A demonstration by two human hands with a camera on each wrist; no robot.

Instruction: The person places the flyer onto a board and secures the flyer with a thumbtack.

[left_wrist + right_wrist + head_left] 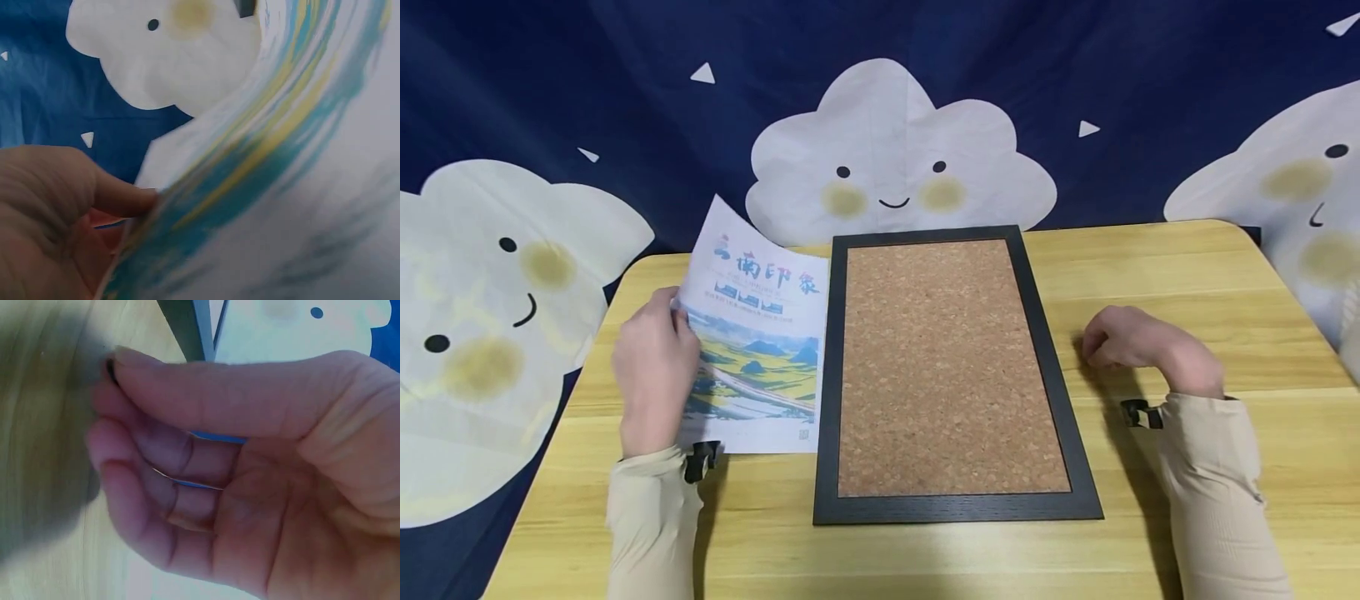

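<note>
My left hand [657, 367] pinches the left edge of a printed poster [756, 350], thumb on the near face. Coloured Chinese characters head the sheet above a yellow and blue landscape. Its upper left corner lifts, and close up in the left wrist view the paper [300, 162] bows. Right beside it lies a cork board [947, 367] in a black frame [958, 510]. To the right of the frame, my right hand [1123, 337] hangs low over the table, fingers loosely curled. A tiny dark spot shows between thumb tip and index finger in the right wrist view.
The pale wooden table [1285, 467] carries the board and poster. Behind it hangs a dark blue cloth [1097, 50] with smiling white clouds. Small black devices are strapped at the left cuff [702, 461] and the right cuff [1142, 413].
</note>
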